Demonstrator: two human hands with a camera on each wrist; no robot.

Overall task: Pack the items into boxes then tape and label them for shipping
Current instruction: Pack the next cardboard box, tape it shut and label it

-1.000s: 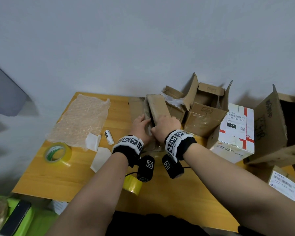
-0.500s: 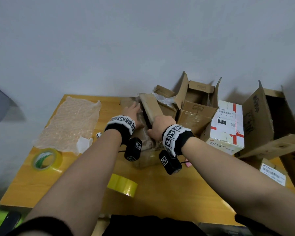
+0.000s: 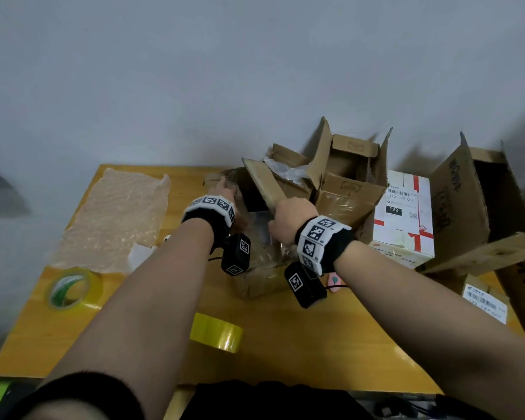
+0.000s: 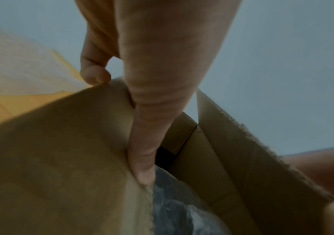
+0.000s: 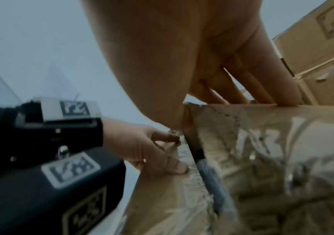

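Observation:
A small brown cardboard box (image 3: 264, 277) with glossy tape on it stands mid-table. My left hand (image 3: 225, 192) pinches the edge of its left flap (image 4: 61, 151), thumb inside and a finger behind. My right hand (image 3: 288, 216) grips the right flap (image 5: 272, 143), fingers hooked over its far edge. The two flaps are spread apart and the opening shows between them. Inside lies something in crinkled clear plastic (image 4: 174, 203); what it is cannot be told.
On the left of the wooden table (image 3: 315, 359) lie a bubble wrap sheet (image 3: 115, 219) and a green-cored tape roll (image 3: 70, 289). A yellow tape roll (image 3: 217, 331) sits near me. Open cartons (image 3: 346, 183), a white box with red tape (image 3: 403, 216) and a large carton (image 3: 467, 213) crowd the right.
The hands were pressed together on closed flaps. They have drawn apart, each taking a flap with it, and the box now stands open. The head view has shifted left.

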